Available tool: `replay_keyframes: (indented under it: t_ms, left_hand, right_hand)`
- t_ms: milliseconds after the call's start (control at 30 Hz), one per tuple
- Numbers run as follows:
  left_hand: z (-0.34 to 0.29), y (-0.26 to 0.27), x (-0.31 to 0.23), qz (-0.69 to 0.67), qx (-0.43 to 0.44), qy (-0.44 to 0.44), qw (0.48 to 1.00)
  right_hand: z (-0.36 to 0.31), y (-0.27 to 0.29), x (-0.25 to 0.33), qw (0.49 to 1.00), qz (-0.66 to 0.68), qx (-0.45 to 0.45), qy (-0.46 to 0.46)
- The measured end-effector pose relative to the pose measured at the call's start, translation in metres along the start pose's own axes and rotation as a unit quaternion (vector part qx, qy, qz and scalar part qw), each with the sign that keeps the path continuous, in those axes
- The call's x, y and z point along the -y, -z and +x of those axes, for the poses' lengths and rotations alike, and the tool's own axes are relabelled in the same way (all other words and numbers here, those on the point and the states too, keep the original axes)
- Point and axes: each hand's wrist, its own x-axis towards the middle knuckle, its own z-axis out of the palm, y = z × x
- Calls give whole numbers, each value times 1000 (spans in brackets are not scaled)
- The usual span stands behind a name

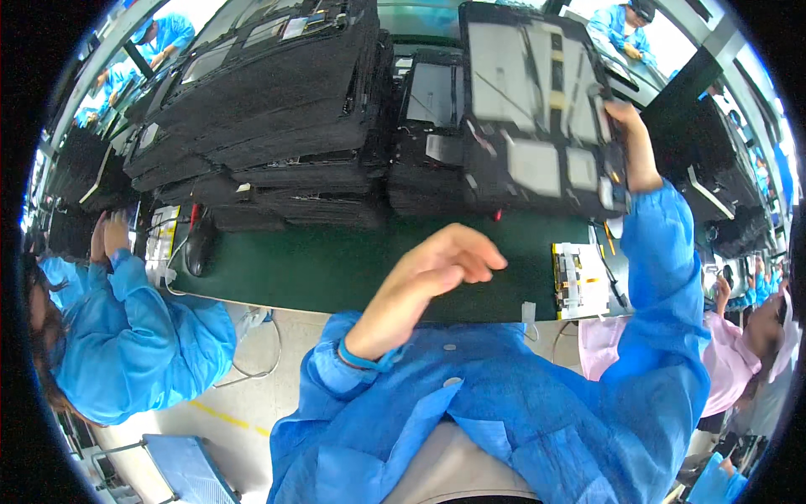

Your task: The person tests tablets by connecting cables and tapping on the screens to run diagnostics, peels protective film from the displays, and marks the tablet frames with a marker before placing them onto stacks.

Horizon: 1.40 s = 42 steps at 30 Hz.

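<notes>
My right hand [635, 147] grips the right edge of a flat black device frame [533, 168], raised over the right part of the green table [311, 269]. Pale grey rectangular panels and small strips show on its upward face, slightly smeared by motion. My left hand [432, 277] hovers above the table's front edge, its fingers loosely bent, thumb apart, and nothing in it. Behind it to the left rises a tall stack of similar black frames [269, 118]. A lower stack [430, 147] stands in the middle, beside the frame I hold.
A black computer mouse [199, 248] lies at the table's left. On the right is a white and yellow part [581, 281] with strips on it, by a dark cable. Co-workers in blue [138, 336] and pink [729, 361] sit at either side. A blue stool [189, 470] stands lower left.
</notes>
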Motion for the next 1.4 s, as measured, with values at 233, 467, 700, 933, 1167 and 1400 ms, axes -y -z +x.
replay_keyframes:
  t_ms: [233, 467, 700, 933, 1167, 1400]
  left_hand:
    - [-24, 2, 26, -6, -38, 27, 999]
    - [-93, -4, 97, -84, -163, 22, 983]
    - [-146, -14, 127, -47, -381, 94, 919]
    - [-145, -11, 143, -64, -369, 135, 917]
    - [-130, 1, 142, -128, -297, 194, 926]
    - [-120, 24, 84, 164, 8, 278, 947]
  right_hand:
    - [-68, 55, -15, 983, -130, 132, -16]
    - [-74, 30, -47, 909, -261, 283, -161]
    - [-24, -25, -119, 806, -277, 476, -215]
    - [-18, -68, -141, 643, -580, 499, -34]
    - [-35, -55, -155, 574, -704, 402, 119]
    - [-93, -35, -94, 557, -697, 356, 277]
